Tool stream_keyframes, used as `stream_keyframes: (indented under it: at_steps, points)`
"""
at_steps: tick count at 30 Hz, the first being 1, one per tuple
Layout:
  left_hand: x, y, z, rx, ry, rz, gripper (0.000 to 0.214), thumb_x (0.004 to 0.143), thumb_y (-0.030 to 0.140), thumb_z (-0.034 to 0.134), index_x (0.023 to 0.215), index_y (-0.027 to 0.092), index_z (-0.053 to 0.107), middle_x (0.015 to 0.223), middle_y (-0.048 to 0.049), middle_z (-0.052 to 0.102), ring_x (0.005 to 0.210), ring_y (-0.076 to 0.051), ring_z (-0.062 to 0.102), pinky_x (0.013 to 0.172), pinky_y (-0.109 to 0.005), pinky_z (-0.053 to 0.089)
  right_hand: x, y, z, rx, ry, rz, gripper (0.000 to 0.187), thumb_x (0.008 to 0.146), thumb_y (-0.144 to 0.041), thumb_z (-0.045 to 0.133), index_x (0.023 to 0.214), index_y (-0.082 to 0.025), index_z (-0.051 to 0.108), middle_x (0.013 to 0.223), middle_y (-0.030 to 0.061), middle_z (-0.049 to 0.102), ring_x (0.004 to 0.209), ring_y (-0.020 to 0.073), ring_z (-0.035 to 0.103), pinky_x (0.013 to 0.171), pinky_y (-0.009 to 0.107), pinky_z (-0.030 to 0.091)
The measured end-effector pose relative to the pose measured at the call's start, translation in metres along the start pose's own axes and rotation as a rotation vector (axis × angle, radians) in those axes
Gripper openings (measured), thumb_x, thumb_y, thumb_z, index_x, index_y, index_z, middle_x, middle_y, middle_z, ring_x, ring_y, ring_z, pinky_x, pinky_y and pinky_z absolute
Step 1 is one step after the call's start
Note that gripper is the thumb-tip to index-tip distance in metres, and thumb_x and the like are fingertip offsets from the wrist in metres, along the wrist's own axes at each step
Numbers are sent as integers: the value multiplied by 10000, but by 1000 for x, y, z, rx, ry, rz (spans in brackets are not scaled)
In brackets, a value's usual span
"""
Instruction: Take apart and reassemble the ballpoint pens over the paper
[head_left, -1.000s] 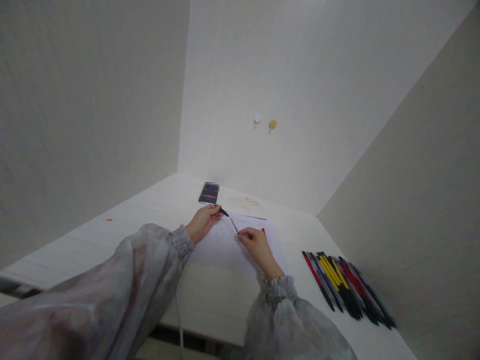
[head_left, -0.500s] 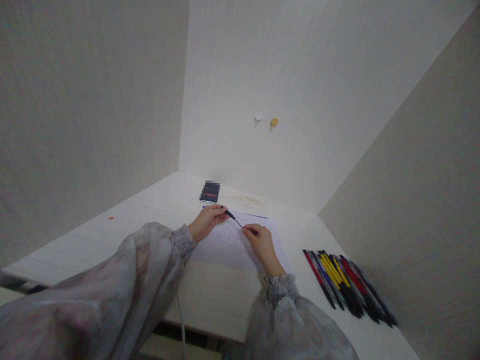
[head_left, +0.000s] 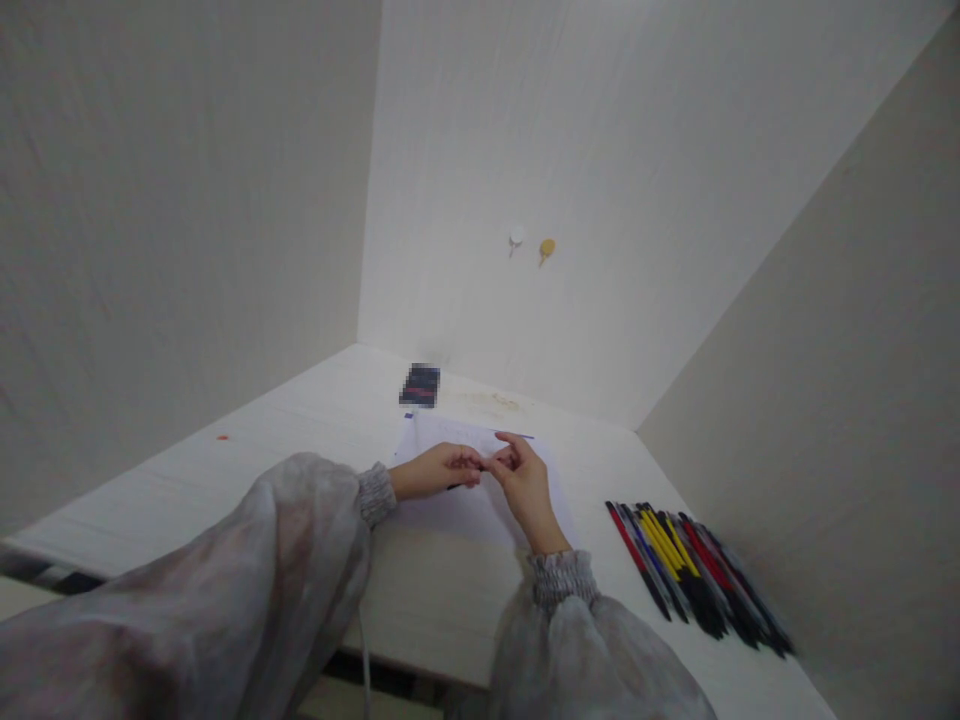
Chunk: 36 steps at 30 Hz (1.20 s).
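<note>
Over a sheet of paper (head_left: 442, 430) with faint markings on the white table, my two hands meet fingertip to fingertip. My left hand (head_left: 442, 470) is closed around a slim black pen (head_left: 454, 487), mostly hidden by the fingers, with a dark bit showing below them. Just to the right, my right hand (head_left: 525, 485) pinches at the pen's other end between thumb and fingers, its index finger raised. Whether the pen's parts are joined is hidden.
A row of pens (head_left: 679, 565) in red, yellow, black and grey lies at right. A pixelated dark phone-like device (head_left: 420, 385) sits beyond the paper. An orange scrap (head_left: 222, 437) is at left. Walls enclose the table; two hooks (head_left: 547, 247) hang behind.
My left hand has come down and turned, closing in on my right hand. The thin rod that showed between the hands is now hidden. My right index finger has lifted.
</note>
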<state>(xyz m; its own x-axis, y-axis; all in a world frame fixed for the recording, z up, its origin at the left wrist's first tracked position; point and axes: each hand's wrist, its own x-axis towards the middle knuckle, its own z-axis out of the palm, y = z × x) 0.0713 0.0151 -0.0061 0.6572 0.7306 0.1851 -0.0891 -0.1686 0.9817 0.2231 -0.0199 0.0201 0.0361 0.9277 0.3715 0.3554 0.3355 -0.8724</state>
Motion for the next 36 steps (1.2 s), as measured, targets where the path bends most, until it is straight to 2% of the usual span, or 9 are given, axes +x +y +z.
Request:
stream_keyframes:
  at_steps: [3,5,7,9,11,14,21,28,36]
  points:
    - [0,4,4,-30,-17,15,167,708,273,555,788,133,597,616,-5,572,537,-79,487,508,-176,344,0,-6,-1,83,16,-11,398,641,-317,569,991,-151,478,596,-22,556,532,110,520,547,236,420]
    - [0,5,4,-107,33,20,184,698,290,569,773,124,590,652,-24,576,575,-92,504,543,-188,366,2,-6,-8,77,103,-13,366,703,-368,494,985,-135,481,639,12,581,555,119,533,557,244,424]
    - [1,4,2,-184,105,21,193,684,293,587,765,118,586,697,-44,583,618,-105,518,594,-207,385,5,-3,-18,-36,199,2,333,748,-395,410,914,-131,525,670,41,597,578,131,541,556,247,418]
    - [2,4,0,-261,163,15,187,678,277,596,775,118,581,724,-53,586,635,-110,523,622,-221,391,7,2,-27,-252,238,27,305,756,-377,389,815,-141,573,672,54,609,605,148,548,574,255,405]
    - [3,4,0,-329,200,11,176,674,241,594,799,119,574,727,-49,583,629,-105,520,623,-221,386,8,8,-32,-498,189,44,260,745,-324,408,748,-156,606,688,65,623,645,167,555,607,265,387]
    - [3,7,1,-371,247,1,167,664,175,570,819,114,571,689,-32,569,582,-86,495,584,-202,365,6,16,-31,-778,38,76,221,723,-247,427,707,-163,631,726,92,634,675,183,559,603,268,363]
    - [1,15,4,-222,287,-62,136,650,159,543,776,111,557,568,18,517,454,-55,407,444,-174,282,-1,26,-20,-1019,-122,88,174,697,-158,443,730,-144,613,765,119,615,721,189,552,586,257,341]
    - [0,16,4,-159,265,-102,144,653,227,557,739,116,530,509,42,475,344,-24,295,351,-171,174,-1,29,-17,-996,-177,58,175,687,-66,406,741,-139,555,775,116,579,751,182,534,616,255,342]
    - [-4,16,5,-109,209,-116,226,652,351,574,640,131,523,437,66,416,328,-29,258,337,-175,165,-3,9,-2,-367,-208,-162,112,731,-238,447,765,-181,537,641,-7,549,588,116,490,557,215,364]
